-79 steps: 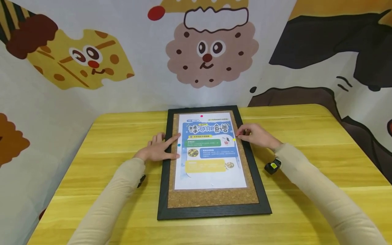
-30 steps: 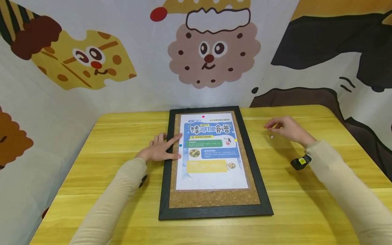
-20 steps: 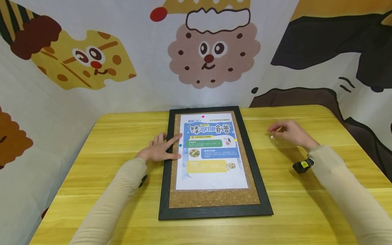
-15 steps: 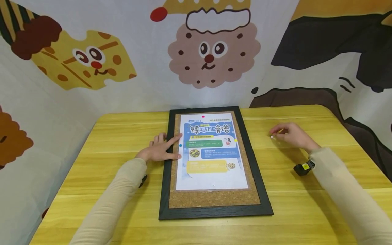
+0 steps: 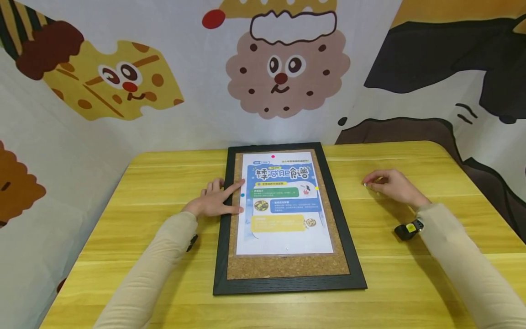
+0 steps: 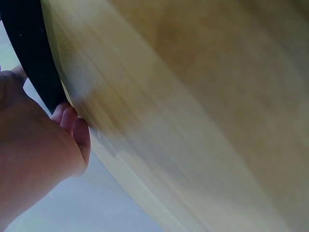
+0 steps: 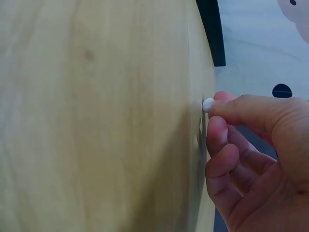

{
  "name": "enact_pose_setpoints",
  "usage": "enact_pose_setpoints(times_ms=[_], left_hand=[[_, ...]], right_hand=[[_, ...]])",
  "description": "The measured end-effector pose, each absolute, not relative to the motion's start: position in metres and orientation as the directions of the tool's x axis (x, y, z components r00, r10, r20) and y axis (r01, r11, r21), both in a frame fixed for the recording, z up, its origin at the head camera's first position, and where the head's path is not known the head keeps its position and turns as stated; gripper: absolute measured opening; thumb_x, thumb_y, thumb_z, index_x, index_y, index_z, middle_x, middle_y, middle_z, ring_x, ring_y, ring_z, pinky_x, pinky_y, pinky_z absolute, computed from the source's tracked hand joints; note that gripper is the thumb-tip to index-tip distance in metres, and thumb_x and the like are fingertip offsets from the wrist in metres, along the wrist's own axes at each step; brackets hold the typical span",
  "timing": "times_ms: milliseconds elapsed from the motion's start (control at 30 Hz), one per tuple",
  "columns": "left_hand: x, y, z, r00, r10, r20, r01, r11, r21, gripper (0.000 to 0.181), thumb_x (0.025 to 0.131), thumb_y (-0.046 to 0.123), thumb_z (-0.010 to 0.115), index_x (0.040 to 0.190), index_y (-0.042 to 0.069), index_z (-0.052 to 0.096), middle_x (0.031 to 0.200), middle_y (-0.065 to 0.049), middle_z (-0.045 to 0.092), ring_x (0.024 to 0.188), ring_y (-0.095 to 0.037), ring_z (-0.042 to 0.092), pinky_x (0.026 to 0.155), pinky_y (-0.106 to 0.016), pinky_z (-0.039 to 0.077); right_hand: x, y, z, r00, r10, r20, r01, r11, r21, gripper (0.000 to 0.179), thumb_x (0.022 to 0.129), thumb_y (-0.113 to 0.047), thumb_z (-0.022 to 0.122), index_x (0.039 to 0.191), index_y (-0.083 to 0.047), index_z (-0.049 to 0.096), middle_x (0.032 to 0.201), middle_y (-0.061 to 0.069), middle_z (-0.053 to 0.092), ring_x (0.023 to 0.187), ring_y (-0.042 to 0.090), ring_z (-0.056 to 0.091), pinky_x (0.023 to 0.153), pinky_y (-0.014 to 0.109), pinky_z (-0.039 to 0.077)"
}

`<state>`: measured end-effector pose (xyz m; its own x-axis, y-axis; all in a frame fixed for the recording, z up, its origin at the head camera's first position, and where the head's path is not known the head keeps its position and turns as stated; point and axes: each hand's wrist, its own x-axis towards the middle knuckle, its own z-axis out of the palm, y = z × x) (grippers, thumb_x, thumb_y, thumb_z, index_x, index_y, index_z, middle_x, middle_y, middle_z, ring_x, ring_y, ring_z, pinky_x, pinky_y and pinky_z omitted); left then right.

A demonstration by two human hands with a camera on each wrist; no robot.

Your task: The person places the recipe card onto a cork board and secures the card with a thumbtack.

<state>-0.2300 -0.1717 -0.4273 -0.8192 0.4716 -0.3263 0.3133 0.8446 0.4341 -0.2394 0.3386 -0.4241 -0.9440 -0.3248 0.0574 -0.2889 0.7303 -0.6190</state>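
Observation:
A printed poster lies on a cork board with a black frame. Round tack heads mark its edges: pink at the top, blue at left, yellow at right. My left hand rests across the frame's left side, thumb and index finger spread straight onto the poster's edge around the blue head; its other fingers bend outside the frame. Right of the board, my right hand pinches a white thumbtack between thumb and index finger, low over the table. The tack's point is hidden.
The yellow wood-grain table carries the board near its back edge. Behind it hangs a white cloth backdrop printed with cartoon food. A tiny pale speck shows near the poster's bottom. Each wrist wears a black camera, the right one plainly visible.
My right hand has left the poster's right edge by the yellow head, moved right, and lowered to the white thumbtack, now pinching it. The left hand stays in place.

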Motion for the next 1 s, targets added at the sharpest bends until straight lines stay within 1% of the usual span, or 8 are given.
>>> enact_pose_setpoints(times_ms=[333,633,767,1000], left_hand=[[-0.2284,-0.1707,-0.4259,-0.816,0.478,-0.325,0.323,0.843,0.431,0.09,0.088,0.061,0.057,0.157,0.031,0.008,0.145,-0.027,0.01,0.116,-0.039,0.019,0.086,-0.048,0.022],[-0.2247,-0.1695,-0.4199,-0.815,0.48,-0.325,0.329,0.845,0.422,0.089,0.09,0.058,0.058,0.157,0.027,0.009,0.144,-0.029,0.012,0.116,-0.039,0.02,0.085,-0.048,0.023],[-0.2247,-0.1697,-0.4195,-0.814,0.481,-0.325,0.325,0.842,0.431,0.089,0.09,0.057,0.059,0.157,0.027,0.009,0.144,-0.03,0.011,0.118,-0.04,0.019,0.086,-0.049,0.023],[-0.2291,-0.171,-0.4277,-0.819,0.468,-0.331,0.314,0.849,0.425,0.09,0.088,0.063,0.056,0.157,0.033,0.007,0.146,-0.027,0.008,0.121,-0.039,0.016,0.089,-0.048,0.022]], right_hand=[[-0.2396,0.3386,-0.427,-0.945,-0.323,0.048,-0.277,0.717,-0.64,0.015,0.091,-0.001,0.066,0.104,0.003,0.07,0.103,0.019,0.066,0.086,0.023,0.06,0.065,0.021,0.044],[-0.2404,0.3376,-0.4309,-0.949,-0.312,0.056,-0.272,0.714,-0.645,0.015,0.091,-0.004,0.066,0.105,0.003,0.07,0.105,0.02,0.066,0.089,0.02,0.06,0.067,0.019,0.045],[-0.2403,0.3362,-0.4307,-0.952,-0.3,0.052,-0.263,0.723,-0.639,0.015,0.092,-0.004,0.065,0.105,0.002,0.07,0.105,0.019,0.066,0.089,0.021,0.06,0.068,0.02,0.045],[-0.2425,0.3366,-0.4325,-0.954,-0.297,0.041,-0.254,0.726,-0.639,0.015,0.092,-0.005,0.065,0.105,0.001,0.07,0.105,0.018,0.066,0.088,0.019,0.06,0.069,0.02,0.045]])
